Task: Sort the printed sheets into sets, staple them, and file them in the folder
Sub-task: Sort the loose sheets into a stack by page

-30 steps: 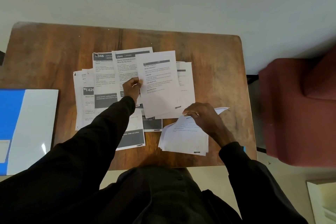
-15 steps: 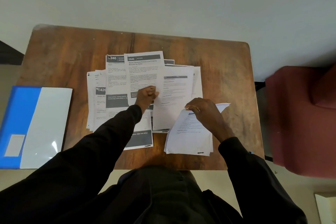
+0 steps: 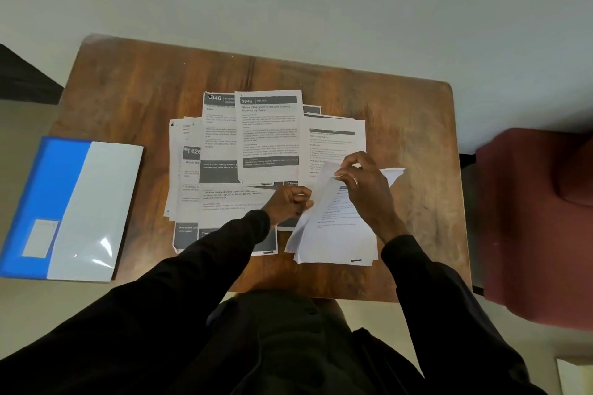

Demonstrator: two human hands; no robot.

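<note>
Printed sheets point(image 3: 269, 135) lie spread and overlapping across the middle of the wooden table point(image 3: 134, 99). A thicker stack of sheets point(image 3: 337, 234) rests near the front edge on the right. My right hand point(image 3: 365, 189) pinches the top sheet of that stack and curls its upper left corner up. My left hand point(image 3: 288, 202) pinches the left edge of the same lifted sheet. A blue and white folder point(image 3: 80, 208) lies closed at the table's left, overhanging its edge. No stapler is visible.
A dark red upholstered chair point(image 3: 539, 218) stands just past the table's right edge. Bare wood shows along the table's back and right side. My dark sleeves and torso cover the front edge.
My left hand left the spread sheets in the middle and moved right to the stack. My right hand lifted the stack's top sheet by its corner.
</note>
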